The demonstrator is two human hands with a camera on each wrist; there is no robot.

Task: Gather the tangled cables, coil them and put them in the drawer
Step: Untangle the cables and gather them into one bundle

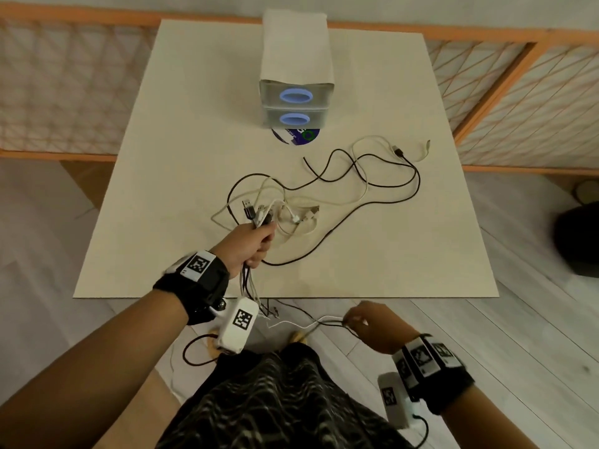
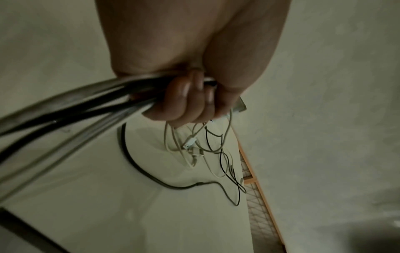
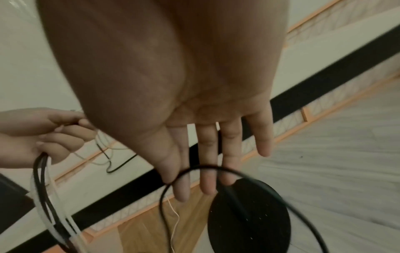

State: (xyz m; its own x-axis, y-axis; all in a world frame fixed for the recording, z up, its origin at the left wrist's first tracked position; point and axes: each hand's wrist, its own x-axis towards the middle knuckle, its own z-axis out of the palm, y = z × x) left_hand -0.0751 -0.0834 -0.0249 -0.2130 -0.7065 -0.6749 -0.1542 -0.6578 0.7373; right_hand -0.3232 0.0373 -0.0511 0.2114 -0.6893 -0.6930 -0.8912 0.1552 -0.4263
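Observation:
Black and white cables (image 1: pixel 372 183) lie tangled across the cream mat (image 1: pixel 162 157). My left hand (image 1: pixel 259 236) grips a bundle of them over the mat's near part, with plugs (image 1: pixel 256 215) sticking out above the fist. The left wrist view shows its fingers (image 2: pixel 184 102) curled round the bundle (image 2: pixel 86 102). The strands hang down and run to my right hand (image 1: pixel 348 320), which is below the mat's front edge. There thumb and forefinger pinch a black cable (image 3: pixel 205 166); the other fingers (image 3: pixel 262 142) are straight. A white two-drawer unit (image 1: pixel 296 53) stands at the back, both drawers shut.
A printed disc (image 1: pixel 295 136) lies under the drawer unit's front. An orange-framed lattice barrier (image 1: pixel 518 92) runs behind and to both sides of the mat. A dark round object (image 1: pixel 580 238) sits on the floor to the right. My lap in patterned cloth (image 1: pixel 275 400) is below.

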